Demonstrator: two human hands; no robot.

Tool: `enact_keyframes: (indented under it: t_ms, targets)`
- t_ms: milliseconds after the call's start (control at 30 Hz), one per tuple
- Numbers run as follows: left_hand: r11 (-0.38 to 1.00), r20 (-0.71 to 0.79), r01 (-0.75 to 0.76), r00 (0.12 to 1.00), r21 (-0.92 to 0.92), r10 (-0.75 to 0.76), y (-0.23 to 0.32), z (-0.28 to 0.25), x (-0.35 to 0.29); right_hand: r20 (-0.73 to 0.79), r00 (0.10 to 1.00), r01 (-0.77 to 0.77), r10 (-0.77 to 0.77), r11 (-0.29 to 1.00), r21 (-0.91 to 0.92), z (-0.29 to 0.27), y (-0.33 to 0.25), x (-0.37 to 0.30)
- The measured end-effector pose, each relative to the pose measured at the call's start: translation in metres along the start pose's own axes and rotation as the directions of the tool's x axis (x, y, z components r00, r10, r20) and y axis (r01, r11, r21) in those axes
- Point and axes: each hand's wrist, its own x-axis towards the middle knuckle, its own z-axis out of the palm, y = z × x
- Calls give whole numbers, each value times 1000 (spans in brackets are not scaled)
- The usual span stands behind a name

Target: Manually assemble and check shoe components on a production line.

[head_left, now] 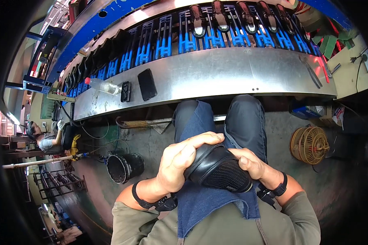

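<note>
A black shoe (218, 169) lies across my lap, sole side toward me, over a blue denim apron (204, 200). My left hand (180, 161) wraps over its upper end, fingers curled along the top edge. On the shoe's right end rests my right hand (251, 163), thumb pressing on the sole. Both wrists wear black bands.
A curved steel workbench (233, 75) runs in front of my knees, with a dark phone (146, 84), a small black device (126, 91) and a plastic bottle (102, 85) on it. Behind it, blue racks carry several shoes (221, 18). A black bucket (122, 167) and a floor fan (310, 145) stand beside me. A person (43, 139) works at the far left.
</note>
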Motion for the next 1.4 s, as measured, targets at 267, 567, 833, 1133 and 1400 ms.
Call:
enact_keyframes:
  t_ms: [267,567,833,1133,1400]
  targets:
    - [992,23,40,999,-123,-37,0,8,-25,15,996,-86,87,995,-53,0,-5,-7]
    - [759,150,-314,948,571,279,4,9,-11,-85,993,-79,85,994,75,-5,24,-18]
    - [958,34,-189,982,217,186,-33,34,-2,-193,974,33,117,770,637,-6,12,-19]
    - [865,243,-309,943,394,226,-2,9,32,-388,912,213,134,654,726,9,-9,-9]
    - [888,285,-281,941,363,182,10,5,31,-192,974,114,123,463,879,5,5,-10]
